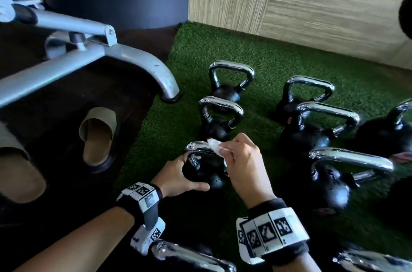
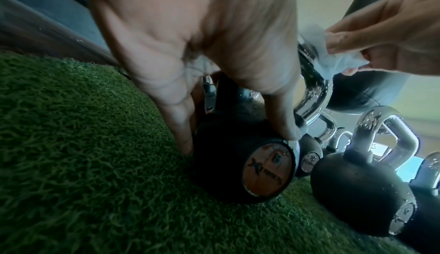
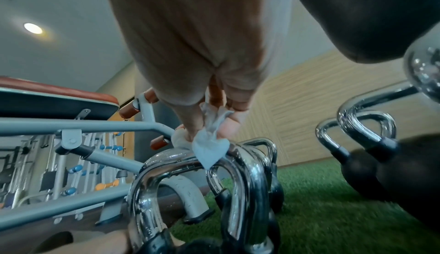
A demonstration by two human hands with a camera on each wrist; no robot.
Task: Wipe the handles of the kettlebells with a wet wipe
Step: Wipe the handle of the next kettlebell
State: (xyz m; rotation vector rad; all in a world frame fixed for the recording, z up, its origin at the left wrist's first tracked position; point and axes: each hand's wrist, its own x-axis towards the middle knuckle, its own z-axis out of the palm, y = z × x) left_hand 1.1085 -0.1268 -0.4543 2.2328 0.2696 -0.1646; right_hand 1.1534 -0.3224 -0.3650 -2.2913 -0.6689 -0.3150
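Observation:
A small black kettlebell [image 1: 207, 177] with a chrome handle [image 1: 197, 146] stands on the green turf [image 1: 169, 129]. My left hand [image 1: 192, 173] grips its round body from the left, thumb in front and fingers behind; the left wrist view shows that kettlebell [image 2: 226, 167] and its orange "6" badge. My right hand [image 1: 225, 149] pinches a crumpled white wet wipe [image 1: 214, 145] and presses it on the top of the handle. In the right wrist view the wipe [image 3: 209, 149] lies over the wet chrome handle [image 3: 246, 182] under my pinching fingers [image 3: 190, 132].
Several more chrome-handled kettlebells [image 1: 316, 133] stand on the turf behind, to the right and close in front. A grey bench leg [image 1: 160, 75] and two tan slippers [image 1: 98, 135] are on the dark floor at the left. A wood-panel wall [image 1: 312, 4] closes the back.

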